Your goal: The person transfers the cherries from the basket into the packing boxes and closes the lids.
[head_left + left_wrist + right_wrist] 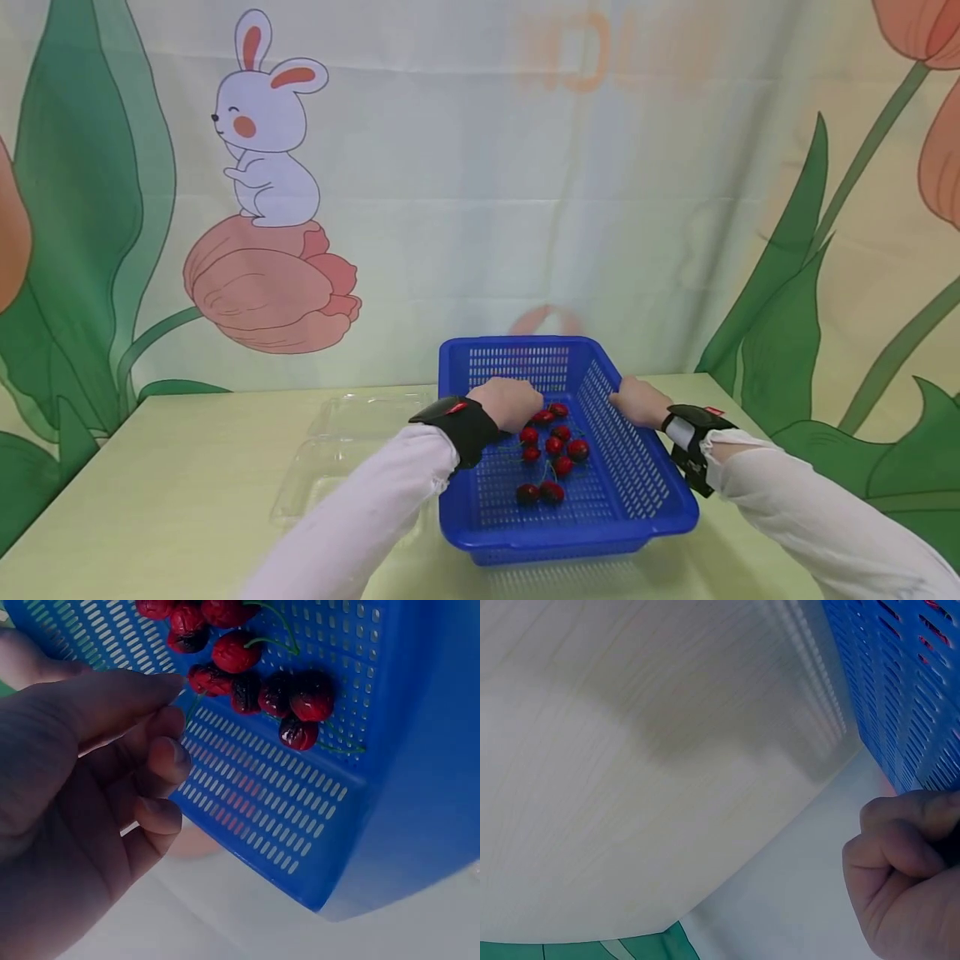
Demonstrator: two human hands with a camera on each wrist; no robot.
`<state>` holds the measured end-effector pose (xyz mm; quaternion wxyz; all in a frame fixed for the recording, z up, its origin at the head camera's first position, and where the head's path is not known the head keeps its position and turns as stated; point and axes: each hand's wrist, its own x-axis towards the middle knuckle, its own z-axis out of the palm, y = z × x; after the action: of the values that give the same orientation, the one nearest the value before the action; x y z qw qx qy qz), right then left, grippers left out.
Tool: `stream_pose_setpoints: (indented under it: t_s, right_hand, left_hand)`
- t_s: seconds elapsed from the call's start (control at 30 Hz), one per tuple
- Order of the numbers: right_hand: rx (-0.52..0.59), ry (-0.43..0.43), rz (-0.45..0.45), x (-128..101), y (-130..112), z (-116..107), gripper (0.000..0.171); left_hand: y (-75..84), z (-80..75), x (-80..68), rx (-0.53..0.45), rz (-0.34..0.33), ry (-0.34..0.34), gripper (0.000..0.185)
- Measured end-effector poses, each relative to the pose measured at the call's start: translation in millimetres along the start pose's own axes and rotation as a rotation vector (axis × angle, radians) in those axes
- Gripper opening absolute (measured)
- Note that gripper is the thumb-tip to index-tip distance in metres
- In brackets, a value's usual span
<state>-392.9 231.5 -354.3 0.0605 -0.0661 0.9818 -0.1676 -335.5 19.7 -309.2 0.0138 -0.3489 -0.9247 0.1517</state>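
Observation:
A blue plastic basket [570, 533] with slotted sides holds several red cherries [553, 446], some dark-patched and with green stems. Reaching in over its left side, my left hand [510, 402] has its fingers bent. In the left wrist view, the thumb tip lies right at a cherry [210, 679] whose green stem hangs close to the index fingertip; I cannot tell whether they pinch it. My right hand [641, 402] grips the basket's right rim, its fingers curled over in the right wrist view, where slotted basket wall [900, 697] shows above the hand.
Left of the basket, an opened clear plastic clamshell box [288, 500] lies on the pale table [150, 500], partly behind the left sleeve. A curtain [420, 250] printed with a rabbit and tulips hangs along the table's far edge.

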Motion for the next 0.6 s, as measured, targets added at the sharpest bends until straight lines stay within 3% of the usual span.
stream_pose_setpoints:
  t_s: [0.13, 0.5, 0.6]
  right_hand:
    - [-0.008, 0.006, -0.017, -3, -2, -1, 0.019]
    - [-0.07, 0.043, -0.055, -3, 1, -1, 0.024]
    - [-0.089, 0.049, -0.058, -3, 2, -1, 0.025]
  left_hand:
    - [2.4, 1.2, 4.0, -0.002, -0.025, -0.026, 0.009]
    - [5.3, -1.5, 16.1, 0.008, -0.047, 0.03, 0.008]
    - [9.0, 0.2, 20.1, 0.003, -0.054, 0.007, 0.007]
